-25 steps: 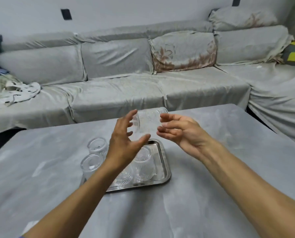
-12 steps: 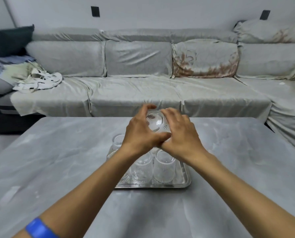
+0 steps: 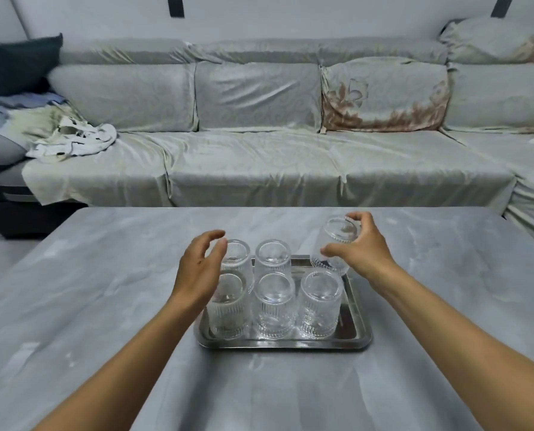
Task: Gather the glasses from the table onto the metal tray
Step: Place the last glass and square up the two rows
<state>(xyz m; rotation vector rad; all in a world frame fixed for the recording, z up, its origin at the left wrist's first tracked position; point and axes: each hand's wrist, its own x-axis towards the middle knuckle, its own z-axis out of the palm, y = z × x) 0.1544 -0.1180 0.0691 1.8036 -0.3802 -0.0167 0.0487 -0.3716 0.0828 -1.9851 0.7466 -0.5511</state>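
A: Right hand (image 3: 357, 251) grips the sixth glass (image 3: 335, 244) upside down, tilted, over the tray's (image 3: 357, 321) far right corner.

B: Left hand (image 3: 199, 269)?

A: Loose, holding nothing, beside the five glasses (image 3: 273, 301) standing rim-down. I judge one gap remains, directly under the glass. Grey table (image 3: 104, 275), sofa (image 3: 259, 169) behind.

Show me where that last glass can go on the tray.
The back right corner of the rectangular metal tray is bare, behind the front right ribbed clear glass. The right hand holds the tilted glass above it. Five upturned glasses crowd the rest.
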